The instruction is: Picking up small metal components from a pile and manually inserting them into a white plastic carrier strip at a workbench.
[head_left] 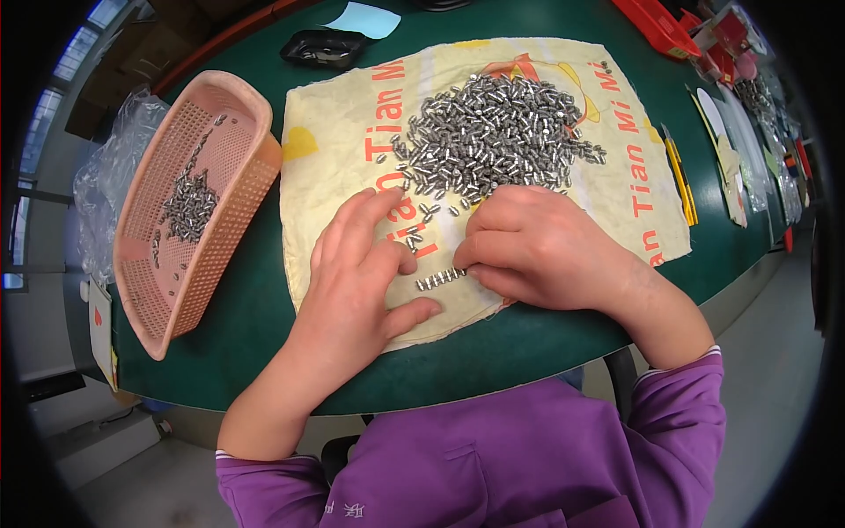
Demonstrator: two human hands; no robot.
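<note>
A heap of small silvery metal pieces (493, 132) lies on a pale yellow printed cloth (326, 114). Near the cloth's front edge, several of the same pieces stand side by side in a short row (440, 280). My right hand (528, 246) is closed at the right end of this row, its fingertips pinched together; what they grip is hidden under them. Left of the row, my left hand (356, 273) rests over the cloth with thumb and fingers apart, holding nothing I can see. A few loose pieces (412, 236) lie between my left fingers and the heap.
At left stands a pink perforated plastic basket (264, 163) with more metal pieces inside, beside a clear plastic bag (110, 172). A black tray (324, 48) sits at the back. A yellow cutter knife (679, 176) lies right of the cloth; a red tray (656, 26) is farther back.
</note>
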